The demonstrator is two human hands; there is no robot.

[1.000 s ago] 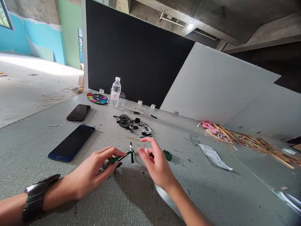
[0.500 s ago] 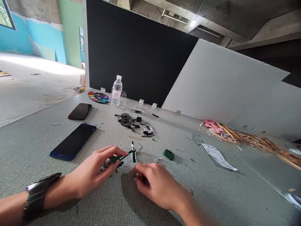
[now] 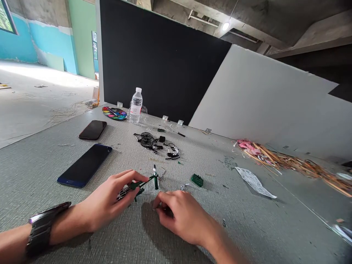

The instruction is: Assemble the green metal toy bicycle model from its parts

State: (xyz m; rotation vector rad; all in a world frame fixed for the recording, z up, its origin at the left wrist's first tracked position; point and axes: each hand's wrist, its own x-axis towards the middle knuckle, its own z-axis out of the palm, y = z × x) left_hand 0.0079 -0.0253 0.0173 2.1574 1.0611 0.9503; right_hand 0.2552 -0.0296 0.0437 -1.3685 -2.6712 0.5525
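Note:
My left hand (image 3: 108, 201) grips a small green model frame (image 3: 143, 183) between thumb and fingers, holding it just above the grey table (image 3: 41, 168). The frame's upright green fork points toward the table. My right hand (image 3: 180, 216) rests low on the table just right of the frame, fingers curled in a pinch on something too small to name. A small green block (image 3: 197, 180) and a tiny silvery part (image 3: 183, 186) lie just beyond my right hand. Black model wheels and small parts (image 3: 154, 143) lie farther back.
Two dark phones lie at the left, one blue-edged (image 3: 84, 165), one black (image 3: 92, 129). A water bottle (image 3: 135, 105) and a paint palette (image 3: 114, 113) stand at the back. A printed sheet (image 3: 255, 182) and a heap of straw strips (image 3: 288, 161) lie to the right.
My right hand has dropped from beside the frame's fork down to the table and curled into a pinch. The left hand and frame have stayed put.

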